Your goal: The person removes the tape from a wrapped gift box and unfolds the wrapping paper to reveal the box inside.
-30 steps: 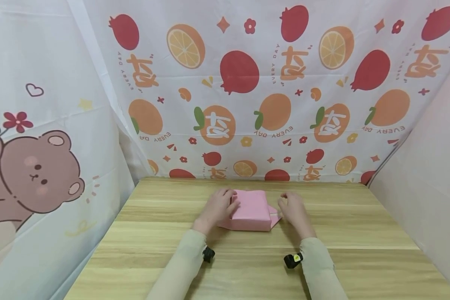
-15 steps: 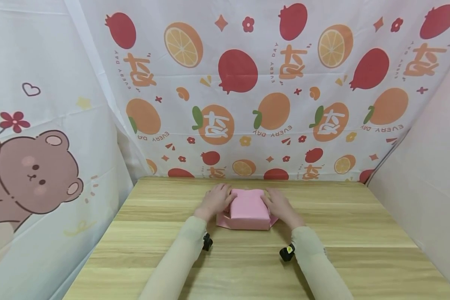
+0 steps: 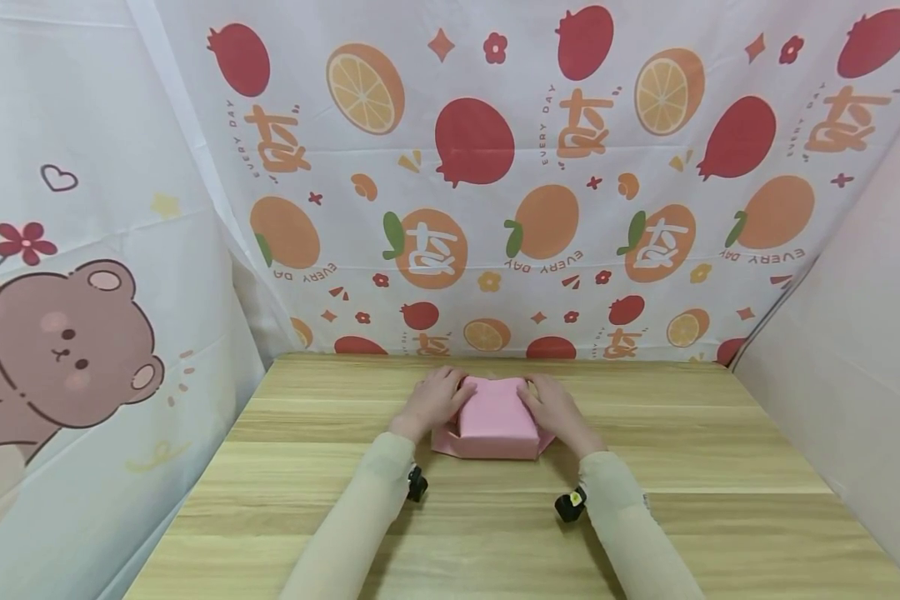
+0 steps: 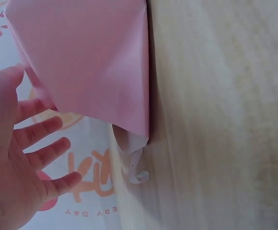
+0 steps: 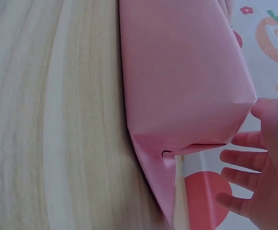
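A box-shaped package wrapped in pink paper (image 3: 498, 412) sits on the wooden table, with unfolded paper flaps sticking out at both ends. My left hand (image 3: 433, 400) touches its left end, the thumb near the top edge and the other fingers spread, as the left wrist view shows. At the opposite end rests my right hand (image 3: 557, 408), its thumb and index finger touching the upper edge while the other fingers stay fairly straight. A pointed pink flap (image 5: 160, 184) juts out below the right hand. Near the left flap hangs a pale curled strip (image 4: 138, 165), its kind unclear.
The wooden table (image 3: 345, 525) ends at a fruit-print cloth (image 3: 495, 250) hung along the back. A bear-print cloth (image 3: 82, 350) hangs at the left, and a pale cloth (image 3: 832, 358) at the right. Black wrist cameras are strapped at both sleeves.
My right hand has moved left and forward onto the package's right end, from beside the flap. My left hand has shifted slightly forward along the left end. The package has hardly moved.
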The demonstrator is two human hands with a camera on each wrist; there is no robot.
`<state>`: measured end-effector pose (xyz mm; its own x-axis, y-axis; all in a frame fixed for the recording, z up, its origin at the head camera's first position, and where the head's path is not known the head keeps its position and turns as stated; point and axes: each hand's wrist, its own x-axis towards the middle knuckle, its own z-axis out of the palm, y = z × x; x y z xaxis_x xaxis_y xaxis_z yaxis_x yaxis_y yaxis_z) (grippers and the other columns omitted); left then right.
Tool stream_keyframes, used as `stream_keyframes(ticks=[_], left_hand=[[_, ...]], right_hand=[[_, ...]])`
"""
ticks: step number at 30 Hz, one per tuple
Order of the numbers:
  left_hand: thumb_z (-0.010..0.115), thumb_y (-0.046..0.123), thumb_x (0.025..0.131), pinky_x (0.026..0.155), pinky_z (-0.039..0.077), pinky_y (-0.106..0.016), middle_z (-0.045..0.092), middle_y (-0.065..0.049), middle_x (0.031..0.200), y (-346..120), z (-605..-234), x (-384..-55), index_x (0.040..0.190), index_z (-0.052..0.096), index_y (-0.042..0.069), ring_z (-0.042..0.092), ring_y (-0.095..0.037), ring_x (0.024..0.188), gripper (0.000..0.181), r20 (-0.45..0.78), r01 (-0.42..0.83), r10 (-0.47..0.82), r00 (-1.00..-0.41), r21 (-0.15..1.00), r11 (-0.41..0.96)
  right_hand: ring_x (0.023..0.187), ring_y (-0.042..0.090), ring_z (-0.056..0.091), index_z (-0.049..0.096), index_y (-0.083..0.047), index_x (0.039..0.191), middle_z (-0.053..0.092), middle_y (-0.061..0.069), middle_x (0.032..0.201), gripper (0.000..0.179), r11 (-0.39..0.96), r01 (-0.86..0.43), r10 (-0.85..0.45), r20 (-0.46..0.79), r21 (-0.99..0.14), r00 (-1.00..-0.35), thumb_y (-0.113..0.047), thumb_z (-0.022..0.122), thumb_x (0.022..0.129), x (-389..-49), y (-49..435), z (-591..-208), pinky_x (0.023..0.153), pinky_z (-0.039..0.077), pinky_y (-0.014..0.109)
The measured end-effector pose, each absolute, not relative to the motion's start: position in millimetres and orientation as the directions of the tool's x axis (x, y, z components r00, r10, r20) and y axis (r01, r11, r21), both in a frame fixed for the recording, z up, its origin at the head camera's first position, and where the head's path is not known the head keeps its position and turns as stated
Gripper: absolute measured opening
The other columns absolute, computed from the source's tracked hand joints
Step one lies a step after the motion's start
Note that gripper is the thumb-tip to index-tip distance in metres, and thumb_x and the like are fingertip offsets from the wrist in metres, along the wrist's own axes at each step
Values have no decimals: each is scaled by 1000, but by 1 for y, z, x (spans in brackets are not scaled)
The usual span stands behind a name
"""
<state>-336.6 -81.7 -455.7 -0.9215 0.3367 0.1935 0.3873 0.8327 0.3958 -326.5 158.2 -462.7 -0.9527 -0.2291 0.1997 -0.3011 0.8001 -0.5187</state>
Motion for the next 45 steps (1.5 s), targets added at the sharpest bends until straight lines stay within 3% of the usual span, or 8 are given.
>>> stream_keyframes(ticks=[12,16,20,26,29,34,39,45], left_hand=[[50,43,100,101,44,-56,59,-10,133,-83,-446,-319,128,61,12,52,-32,127,43,298,469,377,-877,358,807],[56,40,97,102,44,-53,62,-9,129,-86,-442,-305,120,64,13,54,-31,124,35,374,533,417,-829,299,792],[63,35,94,99,47,-50,69,-4,111,-90,-437,-288,106,67,13,61,-27,111,24,492,635,482,-725,206,744],[73,28,87,90,52,-47,67,5,89,-97,-437,-259,92,65,17,65,-18,92,14,619,747,589,-520,-5,665],[76,28,84,91,53,-45,66,7,84,-100,-437,-245,86,64,19,65,-14,88,14,643,772,625,-443,-81,631],[79,28,80,91,54,-45,68,10,83,-105,-434,-219,82,66,21,66,-10,85,15,658,803,665,-354,-151,577],[70,38,88,91,53,-44,67,13,80,-110,-433,-193,82,66,24,64,-8,83,16,586,809,714,-382,-161,566],[44,54,99,93,50,-42,69,18,90,-114,-435,-165,92,70,27,64,-5,91,38,332,828,787,-521,-28,560]], right_hand=[[122,34,55,58,0,126,62,17,125,41,776,-353,-226,291,-523,-930,-33,52,101,-309,161,-454,106,42,50],[99,24,59,62,-4,114,65,10,105,28,766,-409,-230,382,-496,-895,-26,59,98,-295,166,-452,89,50,42],[78,16,53,66,-5,96,62,5,85,11,743,-535,-270,552,-401,-789,-16,67,92,-279,173,-453,70,47,34],[75,16,58,67,-8,83,65,2,77,5,703,-679,-355,724,-210,-591,-7,72,83,-252,187,-457,72,49,37],[80,15,59,65,-13,79,63,-2,78,9,698,-695,-389,724,-172,-570,-7,71,83,-237,195,-458,77,48,40],[85,12,60,60,-19,75,64,-9,80,16,728,-670,-421,675,-148,-606,-12,67,87,-207,205,-453,82,45,44],[83,8,63,62,-23,75,66,-13,80,16,736,-671,-489,611,-95,-623,-15,67,88,-180,210,-448,81,49,45],[78,1,62,70,-25,84,65,-17,81,14,664,-745,-664,409,-65,-626,-26,62,94,-160,217,-451,73,52,33]])
